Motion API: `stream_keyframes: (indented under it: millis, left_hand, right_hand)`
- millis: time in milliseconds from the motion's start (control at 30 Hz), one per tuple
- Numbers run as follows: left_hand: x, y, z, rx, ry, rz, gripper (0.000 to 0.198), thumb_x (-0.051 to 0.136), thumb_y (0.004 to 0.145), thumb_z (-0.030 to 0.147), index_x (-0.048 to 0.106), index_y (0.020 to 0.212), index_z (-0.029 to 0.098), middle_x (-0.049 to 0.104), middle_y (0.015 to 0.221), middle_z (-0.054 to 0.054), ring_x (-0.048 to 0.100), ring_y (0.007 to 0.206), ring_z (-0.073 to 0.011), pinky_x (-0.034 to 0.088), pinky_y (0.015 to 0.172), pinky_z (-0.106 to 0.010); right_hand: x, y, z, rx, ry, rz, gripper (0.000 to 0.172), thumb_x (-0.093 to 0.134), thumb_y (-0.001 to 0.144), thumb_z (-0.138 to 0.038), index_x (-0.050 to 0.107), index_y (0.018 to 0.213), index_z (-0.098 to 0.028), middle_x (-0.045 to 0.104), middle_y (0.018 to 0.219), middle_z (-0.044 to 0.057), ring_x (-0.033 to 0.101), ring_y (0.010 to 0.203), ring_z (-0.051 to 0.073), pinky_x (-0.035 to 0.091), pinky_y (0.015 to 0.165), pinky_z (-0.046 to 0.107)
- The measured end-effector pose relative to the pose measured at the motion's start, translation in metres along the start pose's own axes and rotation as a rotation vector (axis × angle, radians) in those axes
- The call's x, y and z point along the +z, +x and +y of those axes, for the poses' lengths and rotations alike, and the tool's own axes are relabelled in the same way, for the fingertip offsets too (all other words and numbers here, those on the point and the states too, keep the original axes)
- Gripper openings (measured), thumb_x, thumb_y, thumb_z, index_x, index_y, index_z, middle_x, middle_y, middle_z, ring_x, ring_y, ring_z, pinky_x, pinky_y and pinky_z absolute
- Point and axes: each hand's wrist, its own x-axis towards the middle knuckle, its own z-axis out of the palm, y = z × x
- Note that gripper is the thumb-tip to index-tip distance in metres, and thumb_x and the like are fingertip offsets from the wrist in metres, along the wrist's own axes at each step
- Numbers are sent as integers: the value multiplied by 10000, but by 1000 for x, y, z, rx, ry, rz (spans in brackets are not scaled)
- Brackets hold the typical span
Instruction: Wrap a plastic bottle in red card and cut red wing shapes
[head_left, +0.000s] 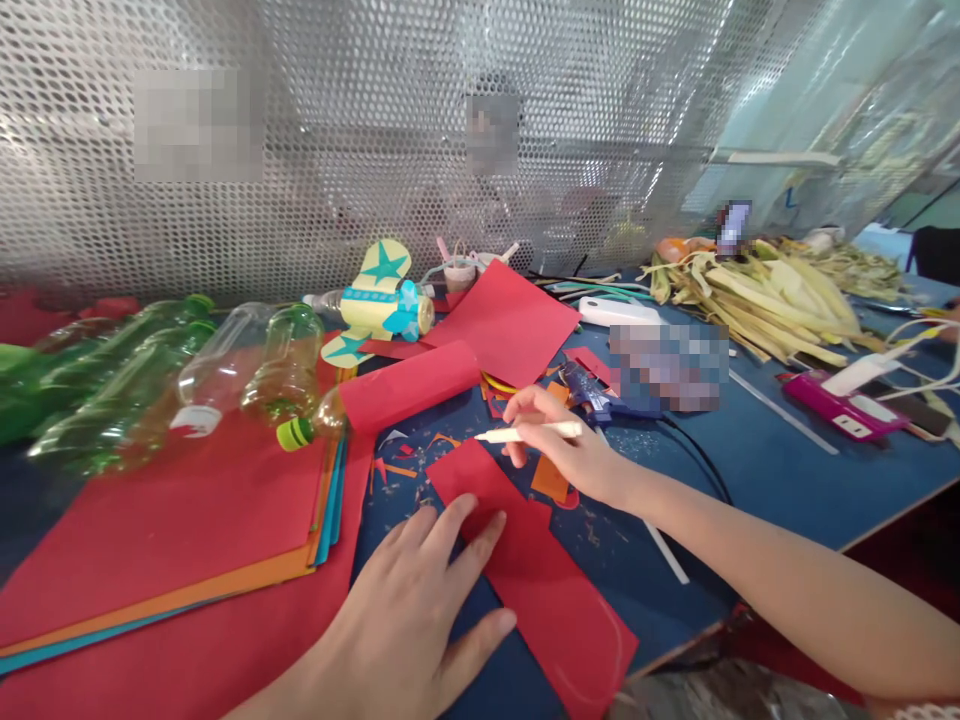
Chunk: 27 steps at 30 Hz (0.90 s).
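Note:
My left hand [420, 590] lies with its fingers spread, the fingertips pressing on a long red paper strip [536, 570]. A pale curved line shows near the strip's lower end. Between the fingers of my right hand [559, 440] is a white pen [532, 432], its tip at the strip's upper corner. Just behind stands a bottle wrapped in red paper [412, 385], lying on its side. Orange and red paper scraps [551, 478] are scattered around the right hand. A blue glue gun [600, 400] lies beyond it, partly hidden by a blurred patch.
Stacked coloured paper sheets [187, 520] and several plastic bottles [142, 390] fill the left. A bottle decorated with yellow paper and blue stars [382, 305] is at the back. Dry corn husks [780, 295] and a purple power strip [847, 405] are on the right.

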Motion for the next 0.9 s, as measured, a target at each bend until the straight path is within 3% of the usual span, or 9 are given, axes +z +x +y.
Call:
stream_keyframes:
  millis: [100,200,467,900]
  left_hand:
    - [2,2,1,36,4,-4,540,392,927,520,458,1392,255,584,1307,-110,603,1076,-290,526,891,-458]
    - [2,3,2,30,0,-11,528,404,927,508,474,1381,248,589,1299,-102,600,1054,-289,523,887,-463]
    - [1,3,5,29,8,-29,545,335,942,532,448,1400,258,583,1325,-91,584,1068,-299,517,882,-470]
    - [2,2,3,50,-15,-47,560,394,929,522,434,1410,237,584,1326,-94,580,1046,-295,509,872,-464]
  right_hand:
    - [5,-1,4,24,-23,-89,160,533,912,-346,468,852,-212,587,719,-16,550,694,143,419,697,305]
    - [8,-1,5,23,-53,-138,137,539,909,-320,463,881,-211,593,749,-10,554,677,135,406,637,277]
    - [9,1,4,-36,-182,-85,168,598,848,-283,487,759,-195,474,631,-56,420,526,89,305,488,223]
    - [9,0,9,-74,-198,-122,139,603,870,-232,527,763,-188,518,706,-44,456,594,84,334,535,216]
